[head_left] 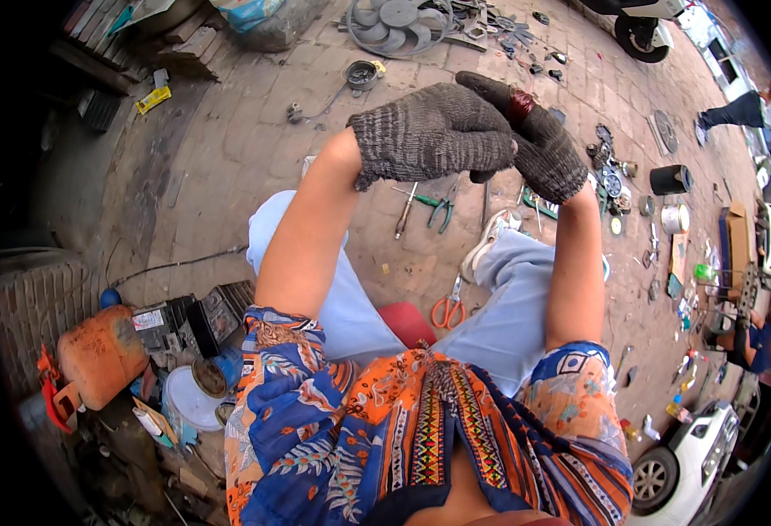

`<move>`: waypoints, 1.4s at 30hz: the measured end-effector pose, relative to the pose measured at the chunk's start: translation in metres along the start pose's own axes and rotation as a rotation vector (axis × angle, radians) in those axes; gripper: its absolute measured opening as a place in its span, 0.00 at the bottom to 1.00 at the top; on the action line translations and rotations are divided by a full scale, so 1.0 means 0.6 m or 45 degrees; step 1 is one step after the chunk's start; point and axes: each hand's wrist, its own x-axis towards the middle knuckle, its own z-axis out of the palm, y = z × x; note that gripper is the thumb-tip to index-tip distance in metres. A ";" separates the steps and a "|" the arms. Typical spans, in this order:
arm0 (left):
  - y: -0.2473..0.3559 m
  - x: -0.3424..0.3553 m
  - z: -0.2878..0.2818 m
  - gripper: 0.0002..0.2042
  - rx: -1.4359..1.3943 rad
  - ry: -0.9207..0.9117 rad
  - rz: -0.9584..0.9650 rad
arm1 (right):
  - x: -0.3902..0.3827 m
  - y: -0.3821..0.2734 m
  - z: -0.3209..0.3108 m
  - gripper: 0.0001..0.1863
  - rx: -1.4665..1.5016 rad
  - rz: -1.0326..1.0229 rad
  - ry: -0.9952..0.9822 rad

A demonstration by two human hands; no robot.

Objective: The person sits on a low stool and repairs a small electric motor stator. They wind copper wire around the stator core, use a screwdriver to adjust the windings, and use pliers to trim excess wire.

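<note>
My left hand (433, 131), in a grey knitted glove, has its fingers bent together and meets my right hand above the ground. My right hand (550, 156), gloved alike, is closed at a glossy dark-red bundle (521, 105) that looks like copper wire; the fingers hide most of it. What my left fingers grip, if anything, is hidden. Below the hands lie a screwdriver (406, 212), green-handled pliers (440, 213) and a thin dark rod (487, 203) whose upper end the gloves cover. Orange-handled scissors (447, 311) lie between my legs.
A round dark part with a cable (362, 75) and a fan wheel (399, 24) lie ahead. Metal parts (611, 180), a black can (670, 180) and a white tin (675, 218) stand right. An orange container (102, 355) is at left. A person's leg (731, 114) shows far right.
</note>
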 end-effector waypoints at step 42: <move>-0.046 0.027 -0.022 0.11 0.421 0.321 0.279 | 0.007 0.000 0.025 0.24 0.629 0.126 -0.569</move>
